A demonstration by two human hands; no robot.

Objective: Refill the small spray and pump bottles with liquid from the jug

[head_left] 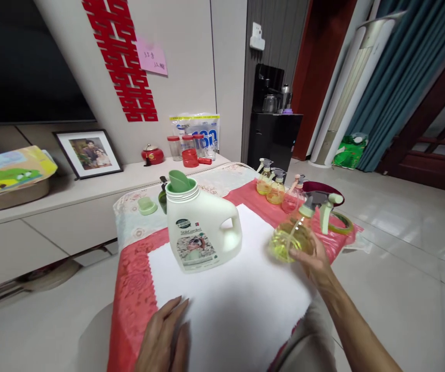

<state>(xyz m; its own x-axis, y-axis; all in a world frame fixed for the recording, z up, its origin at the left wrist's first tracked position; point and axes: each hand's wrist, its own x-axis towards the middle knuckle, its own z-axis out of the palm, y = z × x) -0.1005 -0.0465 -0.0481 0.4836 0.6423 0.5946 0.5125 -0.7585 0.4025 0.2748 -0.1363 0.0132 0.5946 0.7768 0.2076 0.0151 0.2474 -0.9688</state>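
Note:
My right hand [315,261] is closed around a clear spray bottle [284,240] of yellow-green liquid, tilted over the right side of a white cloth [230,305]. Its grey and pale green trigger head points up and right. On the cloth's left edge my left hand [164,336] rests with fingers stretched, holding nothing. A pale green handled jug [206,227] stands upright between them, a green spout [179,182] at its mouth. Behind it lie a light green cap [147,205] and a partly hidden dark green item [163,199].
Two yellow spray bottles [275,192] and a pink one [292,200] line the table's back right. Near them are a green tape roll [340,222] and a maroon round object [328,191]. A cabinet [129,178] behind carries a photo frame [88,153] and red-lidded jars [174,148].

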